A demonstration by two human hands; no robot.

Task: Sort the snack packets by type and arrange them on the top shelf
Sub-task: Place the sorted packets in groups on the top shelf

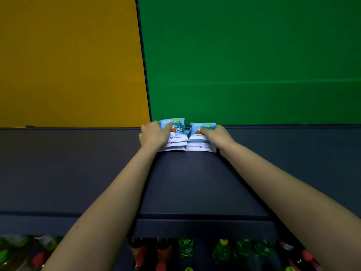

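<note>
Two small stacks of blue-and-white snack packets stand side by side at the back of the dark top shelf (195, 182), against the wall. My left hand (154, 133) rests on the top of the left stack (176, 134), fingers curled over the upper packet. My right hand (216, 135) presses on the right stack (199, 142) in the same way. Both stacks hold several packets of the same kind, leaning slightly forward. My two bare forearms reach across the shelf from below.
Behind the shelf the wall is yellow (68, 61) on the left and green (254, 61) on the right, split by a dark seam. Below the shelf's front edge, several drink bottles (186, 249) with green, orange and red caps stand in a row.
</note>
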